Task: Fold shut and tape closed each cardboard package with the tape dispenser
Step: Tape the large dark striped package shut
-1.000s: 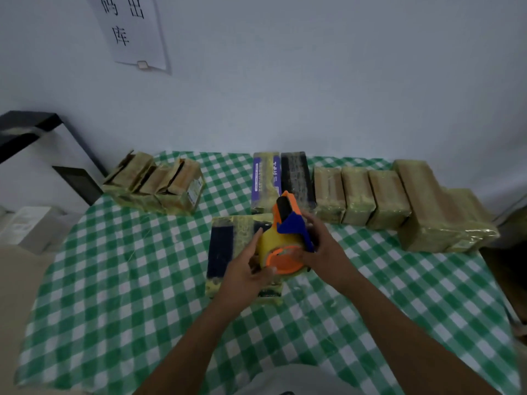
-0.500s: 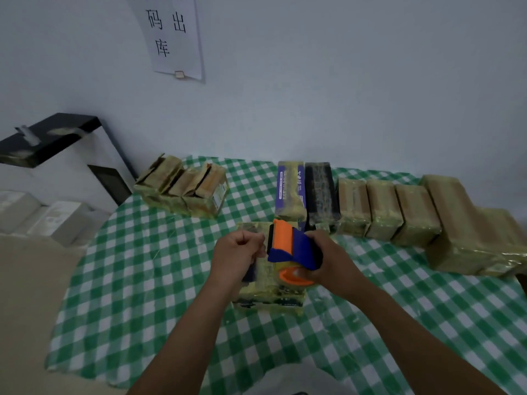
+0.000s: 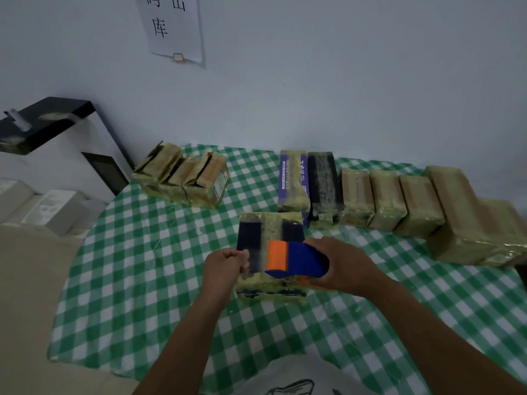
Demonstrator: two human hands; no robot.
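Head view. A desk (image 3: 142,266) covered with a green-and-white checked cloth stood against a pale wall. A dark cardboard package (image 3: 271,228), partly wrapped in yellowish tape, lay flat near the middle of the desk, just in front of the back row. The right grip (image 3: 349,266) was clenched around a blue-and-orange tape dispenser (image 3: 296,259), which was held over the near half of the package, its orange end pointing left. The left grip (image 3: 225,266) had its fingers curled into a fist at the left edge of the package, just beside the dispenser's orange end; whether it grasped tape, the package or nothing could not be told.

Behind the package, a row ran along the wall to the right: a purple package (image 3: 293,181), a black package (image 3: 323,183), 3 tan taped packages (image 3: 387,198) and a larger tan package (image 3: 462,212) at the right end. At the back left, well apart from the row, a cluster of untaped packages (image 3: 182,178) stood with flaps open. A paper sign (image 3: 174,27) bearing printed characters hung on the wall. A black shelf (image 3: 42,121) and white boxes (image 3: 42,206) were beside the desk at far left.
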